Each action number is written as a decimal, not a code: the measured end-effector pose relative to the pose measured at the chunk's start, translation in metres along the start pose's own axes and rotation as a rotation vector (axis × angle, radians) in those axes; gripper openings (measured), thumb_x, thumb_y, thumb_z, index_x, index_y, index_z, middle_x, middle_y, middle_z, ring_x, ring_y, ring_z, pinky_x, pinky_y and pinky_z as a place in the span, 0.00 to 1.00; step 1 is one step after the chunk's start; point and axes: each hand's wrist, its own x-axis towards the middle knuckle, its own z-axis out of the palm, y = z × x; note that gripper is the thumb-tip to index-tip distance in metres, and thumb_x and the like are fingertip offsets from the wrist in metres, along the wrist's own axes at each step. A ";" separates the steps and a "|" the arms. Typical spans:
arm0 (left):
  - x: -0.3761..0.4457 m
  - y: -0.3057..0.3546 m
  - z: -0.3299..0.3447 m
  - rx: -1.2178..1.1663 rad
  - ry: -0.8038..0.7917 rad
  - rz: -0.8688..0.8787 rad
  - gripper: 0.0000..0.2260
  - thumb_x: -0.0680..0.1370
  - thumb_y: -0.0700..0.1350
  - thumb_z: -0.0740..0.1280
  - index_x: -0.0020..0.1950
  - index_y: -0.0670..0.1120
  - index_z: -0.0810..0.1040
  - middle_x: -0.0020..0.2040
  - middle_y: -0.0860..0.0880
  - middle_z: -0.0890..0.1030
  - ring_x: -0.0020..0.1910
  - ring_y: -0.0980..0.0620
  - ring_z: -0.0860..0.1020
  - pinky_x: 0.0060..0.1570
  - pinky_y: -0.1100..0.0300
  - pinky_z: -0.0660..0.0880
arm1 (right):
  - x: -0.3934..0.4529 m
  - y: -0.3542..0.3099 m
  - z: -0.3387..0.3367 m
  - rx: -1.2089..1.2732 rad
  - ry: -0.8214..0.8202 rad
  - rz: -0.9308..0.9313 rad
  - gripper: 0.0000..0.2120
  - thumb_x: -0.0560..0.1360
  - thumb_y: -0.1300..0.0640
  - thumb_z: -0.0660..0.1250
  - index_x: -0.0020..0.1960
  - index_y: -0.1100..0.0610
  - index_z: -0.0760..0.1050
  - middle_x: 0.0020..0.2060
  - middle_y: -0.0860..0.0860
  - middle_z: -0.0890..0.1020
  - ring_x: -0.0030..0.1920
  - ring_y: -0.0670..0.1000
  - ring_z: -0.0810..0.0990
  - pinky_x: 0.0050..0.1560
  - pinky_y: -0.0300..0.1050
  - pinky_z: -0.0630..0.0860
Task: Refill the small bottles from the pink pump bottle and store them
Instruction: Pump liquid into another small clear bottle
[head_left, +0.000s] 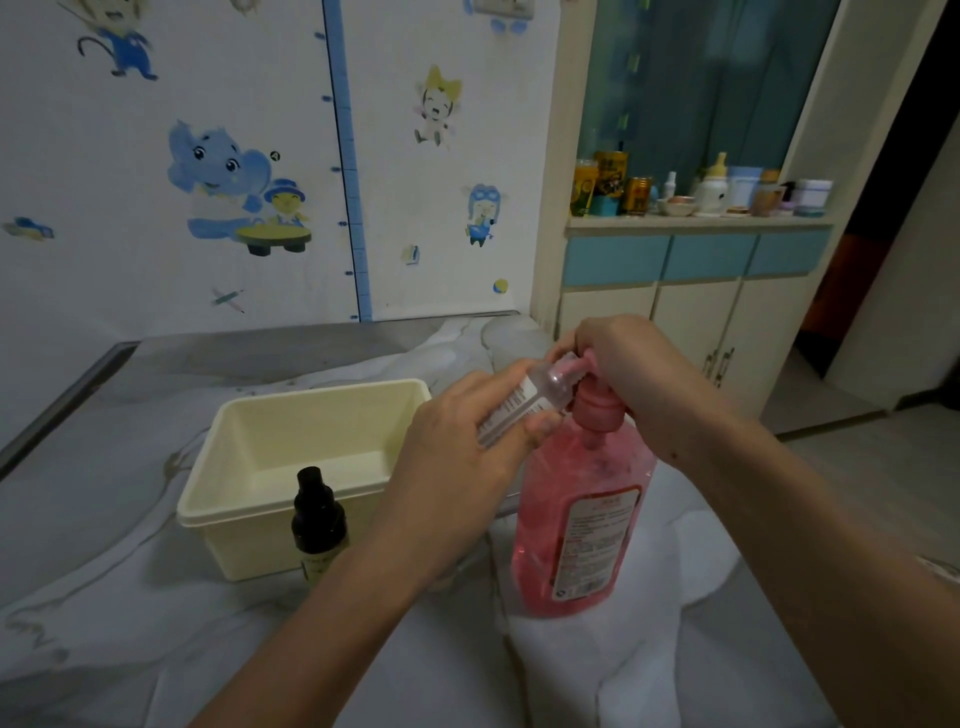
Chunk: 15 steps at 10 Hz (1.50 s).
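Left hand (457, 447) is curled around a small clear bottle (524, 402), tilting its open mouth up against the spout of the pink pump bottle (582, 514). Right hand (623, 369) grips down over the pump head. Dark small bottle (318, 519) stands touching the cream bin (249, 519), left on the marble-look table (104, 597).

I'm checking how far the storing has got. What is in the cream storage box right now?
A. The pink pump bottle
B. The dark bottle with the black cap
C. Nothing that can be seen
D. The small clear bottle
C: the cream box shows only its bare inside; the dark bottle stands on the table in front of it, the small clear bottle is held by the left hand at the pink pump bottle.
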 end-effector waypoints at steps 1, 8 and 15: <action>0.000 -0.002 0.002 0.017 -0.006 -0.006 0.19 0.74 0.53 0.68 0.65 0.50 0.77 0.45 0.56 0.78 0.42 0.64 0.74 0.41 0.75 0.66 | 0.000 0.005 0.003 -0.017 0.040 0.016 0.15 0.76 0.63 0.55 0.33 0.58 0.75 0.19 0.45 0.76 0.17 0.37 0.72 0.19 0.27 0.69; -0.002 -0.002 0.001 -0.033 -0.010 -0.015 0.17 0.75 0.50 0.69 0.63 0.53 0.78 0.44 0.56 0.79 0.43 0.61 0.76 0.41 0.75 0.68 | 0.009 -0.010 0.012 -0.564 0.053 0.102 0.16 0.72 0.58 0.69 0.60 0.54 0.77 0.52 0.51 0.82 0.49 0.47 0.82 0.50 0.37 0.75; 0.001 -0.002 0.000 -0.075 0.011 -0.019 0.16 0.75 0.51 0.69 0.62 0.58 0.76 0.46 0.57 0.80 0.45 0.61 0.77 0.42 0.73 0.70 | 0.024 -0.002 0.002 -0.478 -0.090 0.038 0.09 0.74 0.69 0.63 0.49 0.60 0.80 0.38 0.53 0.80 0.37 0.48 0.75 0.41 0.42 0.74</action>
